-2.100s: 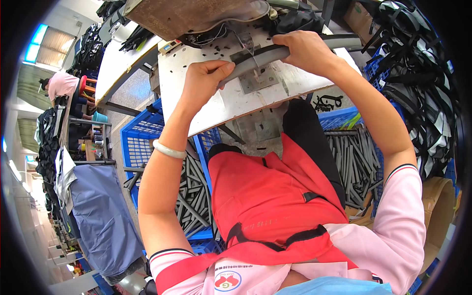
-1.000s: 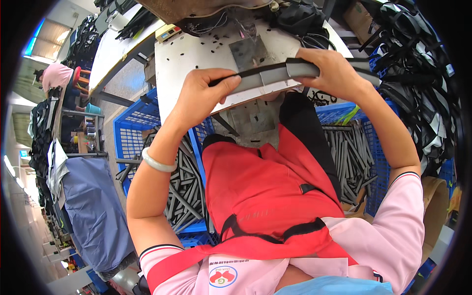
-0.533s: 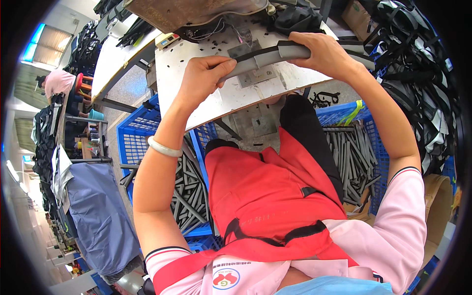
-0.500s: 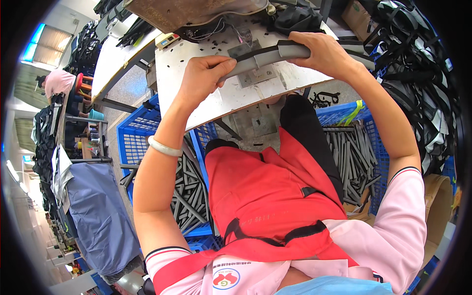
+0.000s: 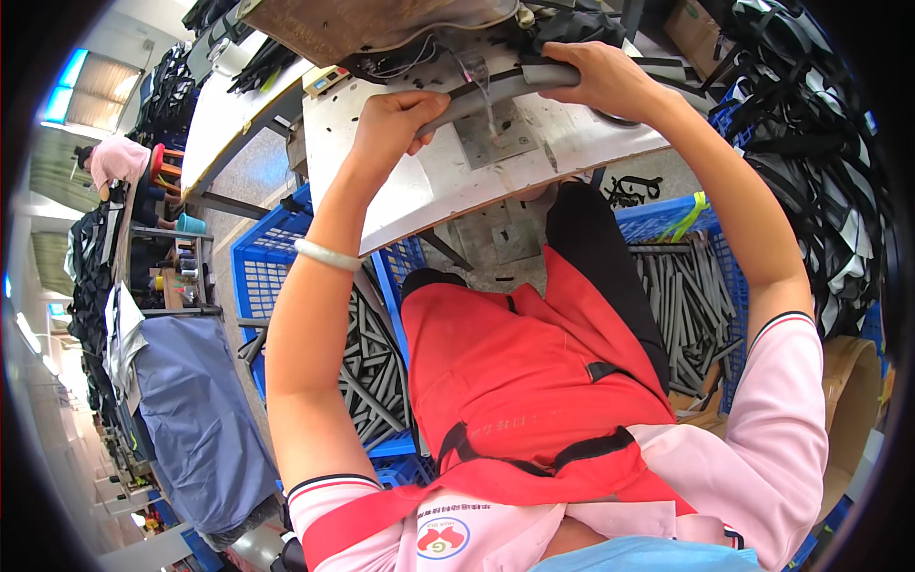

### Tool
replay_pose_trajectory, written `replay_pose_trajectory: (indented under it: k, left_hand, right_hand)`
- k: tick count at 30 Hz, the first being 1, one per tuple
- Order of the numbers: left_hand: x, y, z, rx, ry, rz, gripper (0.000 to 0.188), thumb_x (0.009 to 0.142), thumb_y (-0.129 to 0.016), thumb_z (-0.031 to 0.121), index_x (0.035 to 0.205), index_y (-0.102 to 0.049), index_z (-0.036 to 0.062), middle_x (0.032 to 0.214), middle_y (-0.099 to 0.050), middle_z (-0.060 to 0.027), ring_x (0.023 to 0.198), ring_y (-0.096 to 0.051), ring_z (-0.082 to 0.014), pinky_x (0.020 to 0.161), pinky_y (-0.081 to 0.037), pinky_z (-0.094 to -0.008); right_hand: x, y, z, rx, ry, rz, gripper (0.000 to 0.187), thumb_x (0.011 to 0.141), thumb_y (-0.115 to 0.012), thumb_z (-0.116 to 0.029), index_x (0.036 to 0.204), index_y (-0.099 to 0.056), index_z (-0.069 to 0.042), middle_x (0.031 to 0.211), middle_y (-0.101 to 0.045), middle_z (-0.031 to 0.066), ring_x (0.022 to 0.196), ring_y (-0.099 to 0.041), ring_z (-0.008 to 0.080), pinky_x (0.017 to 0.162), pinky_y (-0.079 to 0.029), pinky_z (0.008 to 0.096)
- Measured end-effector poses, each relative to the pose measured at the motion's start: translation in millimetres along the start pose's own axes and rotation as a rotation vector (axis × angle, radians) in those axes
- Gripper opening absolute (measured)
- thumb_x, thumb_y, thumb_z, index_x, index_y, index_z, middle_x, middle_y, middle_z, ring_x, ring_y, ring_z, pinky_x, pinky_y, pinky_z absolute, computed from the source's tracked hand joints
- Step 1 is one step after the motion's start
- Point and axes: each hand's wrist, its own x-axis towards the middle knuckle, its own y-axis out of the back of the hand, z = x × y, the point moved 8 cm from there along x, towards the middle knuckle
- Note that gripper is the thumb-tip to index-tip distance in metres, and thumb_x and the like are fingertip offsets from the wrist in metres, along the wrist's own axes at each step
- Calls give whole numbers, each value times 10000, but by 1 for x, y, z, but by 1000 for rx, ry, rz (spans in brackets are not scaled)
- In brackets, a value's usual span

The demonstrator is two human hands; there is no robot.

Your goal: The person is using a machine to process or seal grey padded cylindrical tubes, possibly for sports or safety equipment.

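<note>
Grip: left hand (image 5: 398, 119) and right hand (image 5: 610, 78) were closed around the grey padded strap (image 5: 496, 91).
Technique: best kept taut and level between both grips, over the metal plate (image 5: 496, 143).

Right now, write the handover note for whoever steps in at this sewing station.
Left hand: closed on the near end of the grey padded strip, on the machine table.
Right hand: gripping the strip's far end, beside the machine head.
The strip lies across the metal plate under the needle area, stretched between both hands.
Blue crate at the left knee and a second blue crate at the right both hold similar grey strips.
Done: one strip positioned at the machine. Whether any stitching is finished cannot be told.
Left: the strips in the crates.
</note>
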Motion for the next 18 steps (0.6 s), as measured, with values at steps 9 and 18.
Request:
replay_pose_trajectory:
  k: [9, 18]
  left_hand:
    - [-20, 42, -22, 176, -59, 99, 255, 889, -629, 213, 958, -713, -18, 716, -655, -43, 593, -556, -100, 563, -455, -265]
    - [-50, -88, 1, 63, -61, -266, 316, 886, -636, 263, 965, -691, -38, 809, -684, -61, 762, -576, -110, 719, -476, -273]
  right_hand:
    - [-34, 22, -11, 2, -79, 16, 363, 792, -699, -209, 1096, -595, -40, 1010, -637, 183, 946, -631, 318, 771, -508, 392]
    - [-72, -80, -202, -86, 447, -288, 92, 697, -626, -73, 773, -647, -26, 730, -635, 138, 776, -654, 290, 703, -522, 366]
